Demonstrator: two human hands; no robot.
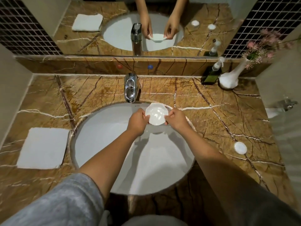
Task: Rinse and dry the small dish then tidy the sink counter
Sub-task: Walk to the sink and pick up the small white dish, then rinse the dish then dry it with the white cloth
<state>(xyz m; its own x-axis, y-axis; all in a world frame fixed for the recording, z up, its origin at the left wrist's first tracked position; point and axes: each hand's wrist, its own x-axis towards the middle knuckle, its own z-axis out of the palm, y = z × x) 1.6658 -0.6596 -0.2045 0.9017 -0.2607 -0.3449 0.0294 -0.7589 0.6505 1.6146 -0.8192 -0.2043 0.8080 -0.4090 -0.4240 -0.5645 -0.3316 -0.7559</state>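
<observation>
Dish (156, 115), white, scalloped, glossy and empty, hung over the sink (101, 137); I saw both hands' fingers (145, 115) pinching its rim.

Towel (42, 148) left of sink (97, 128) (counter)

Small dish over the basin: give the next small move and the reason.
Probably shift the small dish left, under the faucet spout, and start the water. Both the left hand and right hand have a grip on its rim above the sink, but it sits right of the spout and no water is visibly running. The folded towel waits unused.
</observation>
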